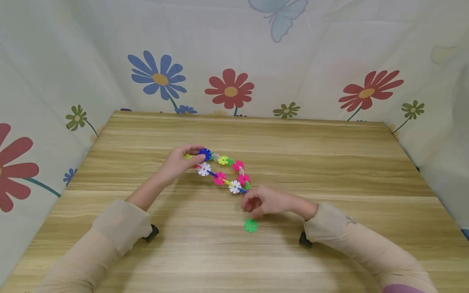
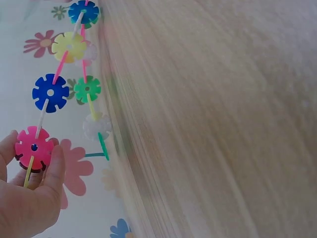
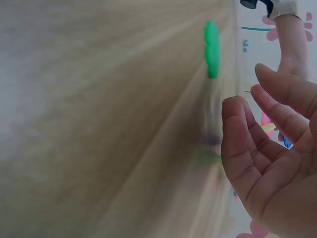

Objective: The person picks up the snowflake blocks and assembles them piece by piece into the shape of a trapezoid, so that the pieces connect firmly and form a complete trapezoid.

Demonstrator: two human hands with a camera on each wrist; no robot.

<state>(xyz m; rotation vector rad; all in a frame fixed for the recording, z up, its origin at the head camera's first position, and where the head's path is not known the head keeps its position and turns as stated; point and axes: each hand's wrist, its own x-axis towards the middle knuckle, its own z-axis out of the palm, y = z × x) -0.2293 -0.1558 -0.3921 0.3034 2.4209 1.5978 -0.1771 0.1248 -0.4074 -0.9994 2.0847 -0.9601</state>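
Note:
A loop-shaped chain of notched plastic snowflake discs in pink, white, blue, yellow and green lies across the middle of the head view. At its left end my left hand grips it, thumb by a blue disc. In the left wrist view the left hand pinches a pink disc, with more linked discs stretching up from it. My right hand is beside the chain's near right end, fingers loosely bent. The right wrist view shows this hand holding nothing. Just nearer lies a single green disc.
The wood-grain table runs under both hands. A flower-printed curtain hangs behind it and along both sides. Black wrist-mounted pieces show under the sleeves.

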